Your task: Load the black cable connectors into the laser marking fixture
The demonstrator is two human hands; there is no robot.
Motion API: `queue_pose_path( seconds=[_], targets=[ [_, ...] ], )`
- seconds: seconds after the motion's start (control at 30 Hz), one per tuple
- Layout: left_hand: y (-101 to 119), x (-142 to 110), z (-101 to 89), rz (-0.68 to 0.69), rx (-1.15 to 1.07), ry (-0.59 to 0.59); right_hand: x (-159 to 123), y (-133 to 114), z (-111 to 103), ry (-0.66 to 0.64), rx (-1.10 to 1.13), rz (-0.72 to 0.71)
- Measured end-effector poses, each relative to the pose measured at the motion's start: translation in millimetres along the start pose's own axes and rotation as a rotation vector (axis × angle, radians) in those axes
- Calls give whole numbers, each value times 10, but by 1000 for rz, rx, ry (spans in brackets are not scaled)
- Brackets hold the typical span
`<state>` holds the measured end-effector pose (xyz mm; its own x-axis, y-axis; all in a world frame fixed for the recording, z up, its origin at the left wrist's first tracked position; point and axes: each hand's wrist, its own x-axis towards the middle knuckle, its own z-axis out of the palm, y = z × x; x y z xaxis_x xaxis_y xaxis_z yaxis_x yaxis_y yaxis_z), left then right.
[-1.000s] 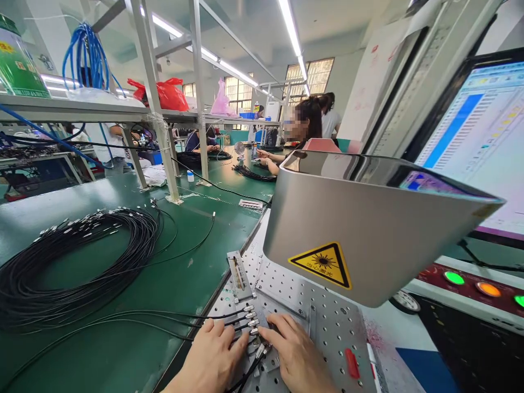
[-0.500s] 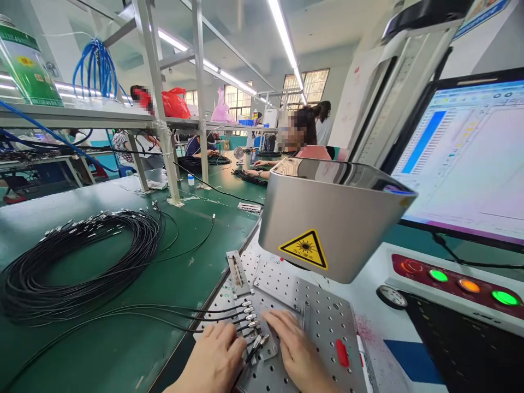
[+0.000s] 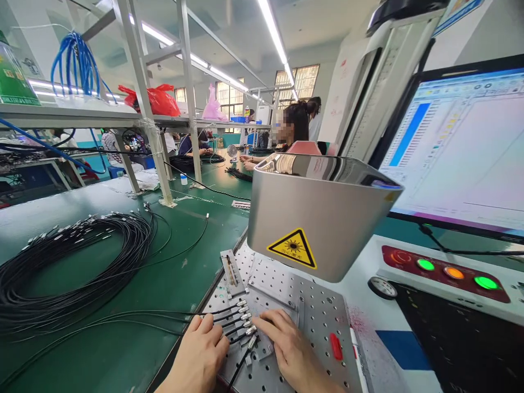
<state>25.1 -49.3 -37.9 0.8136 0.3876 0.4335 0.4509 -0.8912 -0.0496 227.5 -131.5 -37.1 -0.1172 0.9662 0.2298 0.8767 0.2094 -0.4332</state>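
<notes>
Several black cables (image 3: 221, 310) with silver metal connectors (image 3: 245, 316) lie side by side in a slotted metal fixture (image 3: 264, 351) on the perforated plate. My left hand (image 3: 201, 349) is curled over the cables just left of the fixture, its fingers bent around them; the fingertips are partly hidden. My right hand (image 3: 284, 344) is at the fixture's right side, fingers stretched out. Its index fingertip touches or nearly touches the connector ends. The nearest connector (image 3: 251, 343) sits at a slant, its cable running down toward me.
Above the plate hangs a silver laser head (image 3: 315, 218) with a warning triangle. A coil of black cables (image 3: 131, 256) lies on the green table. A red piece (image 3: 335, 347), a marker (image 3: 358, 355), a lit button panel (image 3: 446, 273) and a monitor (image 3: 462, 153) are at right.
The slanted connectors at the near end have spread apart, one now lying closer in line with the row. My right index finger has moved in against the connector ends. The view has shifted slightly.
</notes>
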Motion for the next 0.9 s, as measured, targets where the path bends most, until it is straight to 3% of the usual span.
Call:
queue_pose_path(
  seconds=[0.2,0.37,0.53,0.63,0.73,0.83,0.9],
  targets=[
    [38,81,-18,11,89,-102,-31,-15,-28,-83,-112,-6],
    [12,110,-62,10,77,-235,-26,19,8,-40,-256,-69],
    [-8,104,28,100,95,-57,-40,-8,148,89,-588,-168],
    [-12,96,51,135,82,-46,-19,-45,213,130,-724,-254],
    [-1,118,0,115,79,-137,7,-83,217,108,-708,-248],
    [43,167,-89,62,65,-226,6,-94,178,50,-597,-149],
    [96,174,-115,34,66,-224,-14,-67,140,28,-483,-77]
  ],
)
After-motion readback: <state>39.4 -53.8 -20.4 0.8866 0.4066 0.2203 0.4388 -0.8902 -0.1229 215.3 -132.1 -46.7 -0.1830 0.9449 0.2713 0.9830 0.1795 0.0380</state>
